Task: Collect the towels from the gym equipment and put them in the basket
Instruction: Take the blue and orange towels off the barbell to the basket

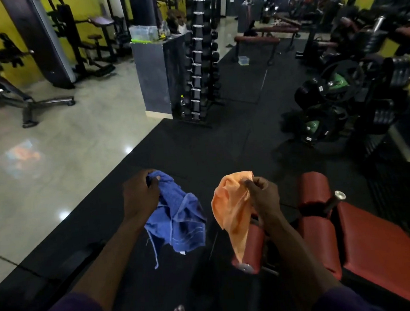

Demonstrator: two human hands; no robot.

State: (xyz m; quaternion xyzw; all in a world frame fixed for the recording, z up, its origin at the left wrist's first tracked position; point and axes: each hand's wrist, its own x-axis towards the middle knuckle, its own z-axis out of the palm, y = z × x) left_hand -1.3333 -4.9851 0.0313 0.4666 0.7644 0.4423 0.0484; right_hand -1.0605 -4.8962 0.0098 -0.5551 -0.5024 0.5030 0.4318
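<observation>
Blue and orange towels both in hand

Left hand (141,194) fingers bunched shut around the blue towel (179,221), right hand (263,195) pinching the orange towel (230,209) above the red padded bench (367,238). Probably carrying both at once. No basket visible; dumbbell rack (199,65) further off.

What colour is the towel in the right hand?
Orange; the towel hangs from the right hand, clearest in the head view.

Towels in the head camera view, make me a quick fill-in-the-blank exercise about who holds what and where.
1. The left hand holds the ____ towel.
2. The right hand holds the ____ towel.
3. The red padded bench is on the person's ____ side.
4. Both towels hang above the ____ floor mat.

Missing words: blue; orange; right; black
</observation>
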